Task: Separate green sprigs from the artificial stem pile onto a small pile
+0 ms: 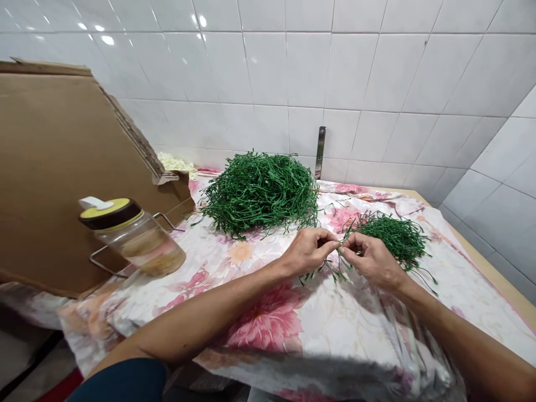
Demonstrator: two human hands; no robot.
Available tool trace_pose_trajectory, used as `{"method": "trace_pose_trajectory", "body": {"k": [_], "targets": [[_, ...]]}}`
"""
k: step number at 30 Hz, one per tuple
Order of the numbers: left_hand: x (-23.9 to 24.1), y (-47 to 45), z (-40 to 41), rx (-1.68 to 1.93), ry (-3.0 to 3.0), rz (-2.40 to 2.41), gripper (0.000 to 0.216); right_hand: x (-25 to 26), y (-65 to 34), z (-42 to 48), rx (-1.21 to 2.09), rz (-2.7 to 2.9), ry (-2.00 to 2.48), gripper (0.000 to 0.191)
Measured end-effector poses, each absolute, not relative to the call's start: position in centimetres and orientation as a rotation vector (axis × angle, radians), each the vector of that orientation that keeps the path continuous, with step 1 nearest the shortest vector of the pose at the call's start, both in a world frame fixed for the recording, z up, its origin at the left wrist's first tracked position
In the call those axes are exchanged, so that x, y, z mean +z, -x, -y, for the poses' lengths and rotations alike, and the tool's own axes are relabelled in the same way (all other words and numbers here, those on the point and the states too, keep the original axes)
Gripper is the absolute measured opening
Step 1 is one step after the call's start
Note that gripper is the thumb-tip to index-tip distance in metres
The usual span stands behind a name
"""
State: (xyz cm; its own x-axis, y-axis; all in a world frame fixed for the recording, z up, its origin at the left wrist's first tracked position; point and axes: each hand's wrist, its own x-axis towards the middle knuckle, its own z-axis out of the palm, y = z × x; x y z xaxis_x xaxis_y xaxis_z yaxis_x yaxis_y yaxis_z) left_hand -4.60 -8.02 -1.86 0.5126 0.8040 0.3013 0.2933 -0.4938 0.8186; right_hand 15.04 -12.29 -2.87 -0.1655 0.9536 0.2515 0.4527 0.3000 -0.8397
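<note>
My left hand (309,250) and my right hand (371,258) meet above a flowered cloth (293,324), fingertips pinched together on a thin green stem (342,243). A few loose green stems (330,272) lie under the hands. Just behind my right hand sits a small pile of green stems (393,234). Farther back, left of centre, is a big heap of the same green stems (259,192).
A clear jar with a yellow and brown lid (134,237) and wire handle lies tilted at the left, against a large cardboard sheet (58,167). A white tiled wall (335,84) runs behind. The table's bare edge (489,262) shows at right. White petals (176,163) lie at back.
</note>
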Motion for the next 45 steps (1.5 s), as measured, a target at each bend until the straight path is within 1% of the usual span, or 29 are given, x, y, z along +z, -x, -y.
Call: {"method": "trace_pose_trajectory", "body": {"k": [6,12,15,19,23,27,29,33,38,42,45], "targets": [[-2.7,4.2,7.9,0.889,-1.929,-0.972,0.023,-3.6,-14.3,12.5,0.513,1.826,1.237,0.010],[-3.9,3.3,7.5,0.978,-1.820,-0.992,0.016,-4.0,-14.1,12.0,0.189,1.982,1.188,0.011],[-4.1,2.9,7.7,0.987,-1.838,-1.027,0.015,-4.3,-14.4,11.6,0.089,2.075,1.146,0.012],[-4.3,3.0,7.1,1.013,-1.868,-1.052,0.015,-4.2,-14.2,11.9,0.048,2.160,1.099,0.011],[-3.8,4.6,4.5,1.177,-1.716,-1.207,0.016,-3.0,-13.5,13.1,0.103,2.198,1.006,0.012],[-3.0,5.6,3.1,1.221,-1.620,-1.080,0.024,-1.8,-14.5,13.1,0.242,1.913,1.120,0.006],[-2.8,5.5,3.6,1.187,-1.599,-0.996,0.026,-1.4,-15.9,12.6,0.275,1.717,1.200,0.008],[-2.6,4.8,5.0,1.115,-1.550,-0.837,0.031,-0.4,-19.3,11.5,0.109,1.484,1.327,0.015],[-2.7,4.4,5.4,1.004,-1.460,-0.760,0.038,0.7,-22.2,11.0,-0.159,1.599,1.557,0.015],[-2.7,4.3,5.6,0.984,-1.378,-0.699,0.041,0.4,-23.0,10.7,-0.246,1.771,1.645,0.015],[-2.7,4.3,5.8,0.991,-1.389,-0.680,0.039,0.3,-22.8,10.8,-0.213,1.776,1.637,0.012]]}}
